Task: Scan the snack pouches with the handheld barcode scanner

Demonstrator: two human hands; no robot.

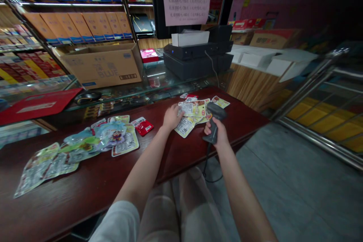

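My right hand is wrapped round the handle of a dark barcode scanner, whose head points toward the packets on the table. A cable hangs from the scanner's grip. At the left edge of a yellow and silver snack packet my left hand has its fingers closed on the packet. Under it lie more yellow packets, partly overlapped. Left of my left hand rests a red packet. Beyond that spreads a pile of yellow, green and blue packets.
The dark red wooden table ends at a front edge close to my legs. Behind it are a glass counter, a cardboard box, a computer mouse and a black till machine. A metal railing stands on the right.
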